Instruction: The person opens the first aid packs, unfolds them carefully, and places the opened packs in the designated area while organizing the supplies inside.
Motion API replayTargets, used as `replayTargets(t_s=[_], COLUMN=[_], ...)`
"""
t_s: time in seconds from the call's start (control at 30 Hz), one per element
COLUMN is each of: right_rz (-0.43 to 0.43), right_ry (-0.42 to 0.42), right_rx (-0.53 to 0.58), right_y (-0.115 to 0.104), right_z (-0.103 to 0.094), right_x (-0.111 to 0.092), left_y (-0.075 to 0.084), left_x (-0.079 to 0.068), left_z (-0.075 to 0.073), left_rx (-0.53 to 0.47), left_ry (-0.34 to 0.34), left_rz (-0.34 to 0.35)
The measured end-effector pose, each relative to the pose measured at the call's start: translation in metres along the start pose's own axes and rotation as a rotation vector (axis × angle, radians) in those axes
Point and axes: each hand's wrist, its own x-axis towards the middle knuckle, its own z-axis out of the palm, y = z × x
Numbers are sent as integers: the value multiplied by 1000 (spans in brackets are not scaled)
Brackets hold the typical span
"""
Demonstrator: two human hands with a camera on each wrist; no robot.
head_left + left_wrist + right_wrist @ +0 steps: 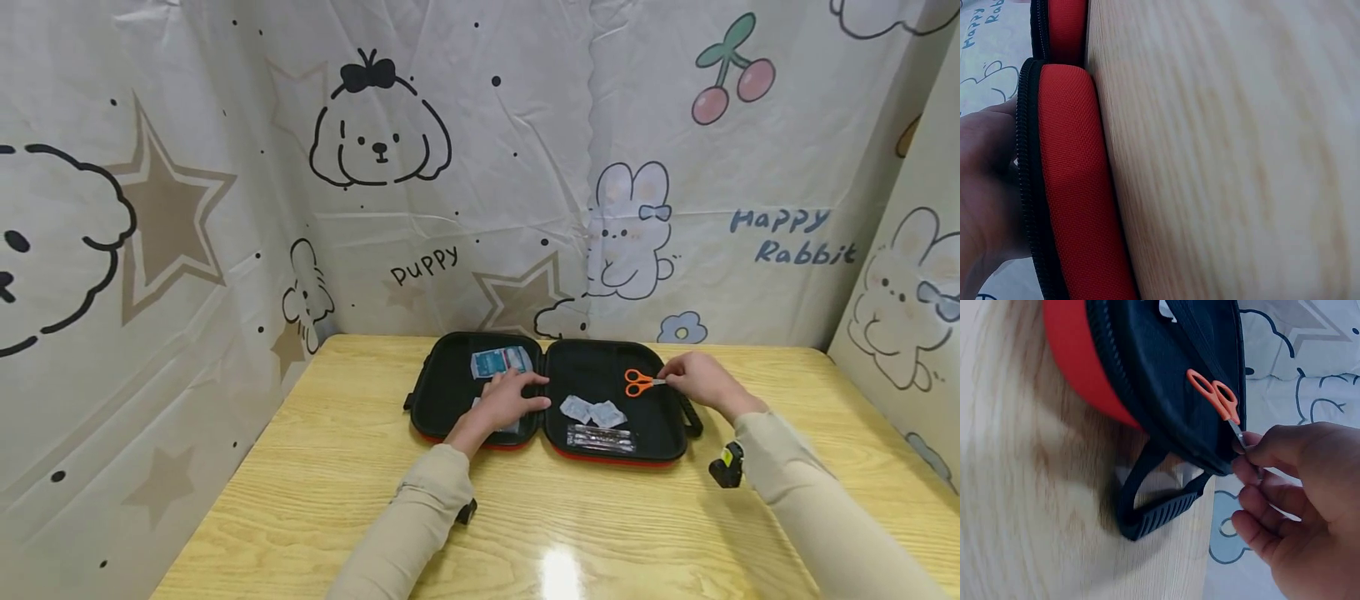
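Between thumb and fingers, my right hand (pixel 702 381) pinches orange-handled scissors (pixel 639 383) by the blades, the handles pointing left over the right half of an open zip case (pixel 592 358). The right wrist view shows the same grip close to the case's edge. My left hand (pixel 510 401) lies over the case's left half, its fingers stretched toward the hinge and covering part of what is there. A blue-and-white packet (pixel 491 362) sits behind that hand. Two white sachets (pixel 592 411) and a clear packet of thin sticks (pixel 600 438) lie in the right half.
The case has a red outer shell (pixel 1075 144) and a black carry handle (pixel 1163 515) on its right side. It stands on a wood-grain table (pixel 360 400) near the back edge. A printed curtain (pixel 487 167) hangs behind and along both sides.
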Motion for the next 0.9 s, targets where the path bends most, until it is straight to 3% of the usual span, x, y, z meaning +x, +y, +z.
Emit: replayTargets(t_s=[0.17,0.47,0.9], right_rz=[-6,6,50], right_ry=[-22,-29,-48], right_rx=[-17,-159,-28], right_y=[-4,-23,-54], right_z=[7,14,34], right_x=[5,12,32], left_y=[1,0,1], left_x=[0,0,-1], left_z=[0,0,-1], left_rx=[-8,12,8], left_ry=[-4,0,3], left_rz=[-5,-4,12])
